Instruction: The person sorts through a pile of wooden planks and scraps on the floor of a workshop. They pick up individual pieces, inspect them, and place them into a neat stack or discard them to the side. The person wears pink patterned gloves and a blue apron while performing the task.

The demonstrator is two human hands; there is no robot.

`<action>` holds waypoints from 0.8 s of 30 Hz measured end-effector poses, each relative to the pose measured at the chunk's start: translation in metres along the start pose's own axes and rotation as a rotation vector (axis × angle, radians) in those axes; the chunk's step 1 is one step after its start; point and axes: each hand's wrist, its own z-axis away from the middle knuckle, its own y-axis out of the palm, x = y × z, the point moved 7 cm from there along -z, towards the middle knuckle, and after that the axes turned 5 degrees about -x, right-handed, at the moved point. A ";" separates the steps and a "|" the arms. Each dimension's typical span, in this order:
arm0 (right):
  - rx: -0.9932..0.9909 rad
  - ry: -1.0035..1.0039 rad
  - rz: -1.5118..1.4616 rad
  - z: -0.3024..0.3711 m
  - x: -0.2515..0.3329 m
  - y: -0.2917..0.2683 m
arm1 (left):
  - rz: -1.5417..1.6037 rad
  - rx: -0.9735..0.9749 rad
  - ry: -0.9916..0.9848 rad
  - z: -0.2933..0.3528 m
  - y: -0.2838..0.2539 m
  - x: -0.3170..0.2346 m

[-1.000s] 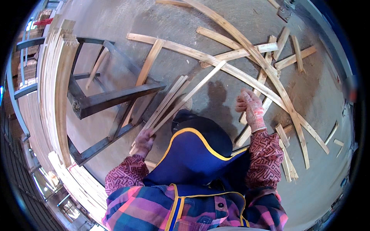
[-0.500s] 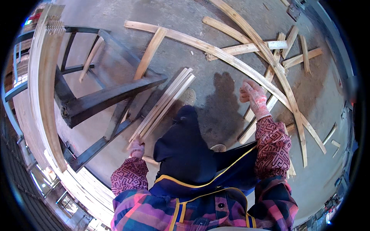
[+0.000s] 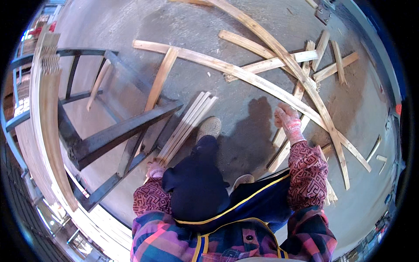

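Wooden strips, lower ends partly hidden

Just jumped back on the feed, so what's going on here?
The person's left hand holds the near end of a bundle of thin wooden strips, beside a dark metal frame. The right hand is curled, with nothing visible in it. Longer wooden pieces lie crossed on the floor.

open concrete floor between the left shoe and the right hand offers a passage, while a dark metal frame hems in the left hand on its outer side and long, crossed wooden planks bar the way beyond the right.
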 end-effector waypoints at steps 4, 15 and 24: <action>-0.309 -0.533 0.595 -0.028 0.035 -0.009 | -0.186 -0.227 0.016 -0.018 -0.001 0.011; -0.102 -0.435 1.518 -0.084 0.081 0.034 | 0.558 -0.208 0.835 0.143 -0.155 -0.123; -0.344 -0.425 1.482 -0.047 0.113 -0.096 | 0.637 -1.041 1.419 0.227 -0.359 -0.271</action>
